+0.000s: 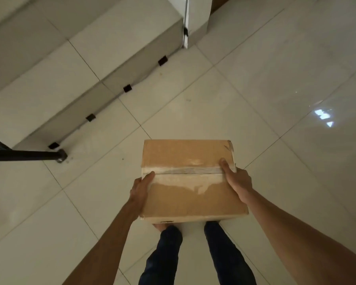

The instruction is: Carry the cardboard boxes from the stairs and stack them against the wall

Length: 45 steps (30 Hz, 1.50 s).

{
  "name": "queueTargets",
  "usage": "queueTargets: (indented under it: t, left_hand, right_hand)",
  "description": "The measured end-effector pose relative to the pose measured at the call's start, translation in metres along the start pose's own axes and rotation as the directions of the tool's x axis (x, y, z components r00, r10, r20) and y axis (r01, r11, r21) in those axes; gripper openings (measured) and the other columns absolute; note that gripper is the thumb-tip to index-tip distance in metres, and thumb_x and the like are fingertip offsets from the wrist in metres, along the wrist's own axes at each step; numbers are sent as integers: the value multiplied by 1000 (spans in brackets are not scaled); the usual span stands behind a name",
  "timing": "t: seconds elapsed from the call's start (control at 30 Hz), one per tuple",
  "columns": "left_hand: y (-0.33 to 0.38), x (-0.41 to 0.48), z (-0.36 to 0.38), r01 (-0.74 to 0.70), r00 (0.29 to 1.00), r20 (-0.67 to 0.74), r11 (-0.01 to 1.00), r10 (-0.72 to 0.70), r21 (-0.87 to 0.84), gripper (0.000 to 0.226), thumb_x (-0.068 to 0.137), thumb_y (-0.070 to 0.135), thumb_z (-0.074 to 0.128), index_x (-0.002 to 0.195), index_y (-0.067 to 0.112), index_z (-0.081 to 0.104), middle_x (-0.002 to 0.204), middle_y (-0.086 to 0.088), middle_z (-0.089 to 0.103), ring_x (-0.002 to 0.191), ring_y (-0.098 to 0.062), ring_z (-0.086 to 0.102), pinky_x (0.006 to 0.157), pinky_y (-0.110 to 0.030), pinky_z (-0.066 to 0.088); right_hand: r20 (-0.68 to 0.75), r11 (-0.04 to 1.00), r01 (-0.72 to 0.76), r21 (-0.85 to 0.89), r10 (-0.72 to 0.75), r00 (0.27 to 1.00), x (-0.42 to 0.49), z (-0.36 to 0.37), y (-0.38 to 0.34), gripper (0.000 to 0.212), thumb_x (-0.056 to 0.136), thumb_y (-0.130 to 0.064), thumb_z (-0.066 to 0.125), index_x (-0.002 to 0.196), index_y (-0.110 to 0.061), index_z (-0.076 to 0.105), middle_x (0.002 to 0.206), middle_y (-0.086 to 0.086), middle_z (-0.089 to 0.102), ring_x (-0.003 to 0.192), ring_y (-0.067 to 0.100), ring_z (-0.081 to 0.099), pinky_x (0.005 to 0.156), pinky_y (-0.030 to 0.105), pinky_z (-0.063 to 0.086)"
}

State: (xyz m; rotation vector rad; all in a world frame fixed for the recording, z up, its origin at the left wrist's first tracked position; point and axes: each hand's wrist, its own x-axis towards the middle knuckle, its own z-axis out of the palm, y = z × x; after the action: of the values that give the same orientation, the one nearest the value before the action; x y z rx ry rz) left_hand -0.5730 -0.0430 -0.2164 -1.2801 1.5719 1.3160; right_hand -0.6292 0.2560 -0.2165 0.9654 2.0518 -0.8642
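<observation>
I hold one brown cardboard box [189, 194], sealed with clear tape across its top, in front of me above the tiled floor. My left hand [141, 189] grips its left side with the thumb laid on the top. On the right side my right hand [235, 181] grips the box, thumb on the taped seam. The fingers of both hands are hidden under or behind the box. My legs in dark trousers show below it.
Pale tiled stairs [56, 79] rise at the upper left, with small black blocks along the bottom riser. A black metal stand leg [27, 155] reaches in from the left edge. A white wall corner [195, 19] stands at the top. Glossy tiled floor [286, 83] spreads to the right.
</observation>
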Motion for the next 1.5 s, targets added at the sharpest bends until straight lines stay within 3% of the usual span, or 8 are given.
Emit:
queueTargets:
  t: [0.23,0.37,0.5,0.73,0.87,1.13,1.33,1.5]
  left_hand:
    - [43,-130,-1,-144,989,43,990,144,-10,96,60,78,62,131,15,43,119,-11,59,98,-31,64,83,-48,55]
    - [78,-195,2,-270,958,110,962,265,42,82,75,69,59,133,13,45,119,-11,59,99,-29,63,88,-48,53]
    - [111,-248,-5,-415,901,188,902,390,117,101,53,80,61,130,16,52,121,-10,61,101,-31,64,92,-50,52]
    - [145,-335,-1,-625,772,345,736,534,260,105,50,84,59,129,14,54,115,-12,65,98,-33,65,90,-51,53]
    - [140,-392,24,-686,720,419,660,554,306,79,76,68,60,127,7,53,113,-14,63,96,-33,64,87,-46,53]
    - [82,-468,114,-791,604,613,482,510,378,95,64,76,58,129,8,52,115,-14,63,96,-34,64,90,-50,52]
    - [-26,-535,182,-867,496,748,303,440,396,84,78,68,56,133,5,48,123,-16,59,105,-36,59,94,-49,49]
    - [-132,-582,222,-908,419,821,186,387,376,80,83,66,52,136,6,46,130,-17,56,112,-37,56,99,-49,46]
  right_hand:
    - [-91,979,125,-163,-141,986,-107,-92,-28,102,75,-88,29,121,-3,61,117,17,65,104,33,63,87,38,51]
    - [-237,983,149,-107,-171,956,-165,-135,-24,99,74,-88,28,115,-5,64,111,15,67,101,32,64,86,38,53]
    - [-360,992,127,-5,-121,925,-222,-168,-19,103,74,-87,32,122,-1,60,119,19,64,107,35,62,88,39,50]
    - [-534,954,165,251,-6,845,-315,-202,26,92,78,-83,36,114,-1,61,110,17,64,95,33,62,79,36,46]
    - [-597,924,180,337,62,800,-360,-221,67,87,79,-81,39,103,-1,62,94,10,60,85,29,59,73,35,47]
    - [-675,852,146,502,280,683,-439,-250,196,79,79,-81,37,81,-5,59,77,6,58,71,24,57,66,33,46]
    - [-656,760,88,644,490,574,-511,-235,337,87,82,-79,35,113,-3,63,110,16,65,94,32,61,77,35,46]
    - [-615,675,79,733,609,501,-577,-215,447,87,81,-80,36,119,-7,62,106,10,66,93,29,63,83,38,52]
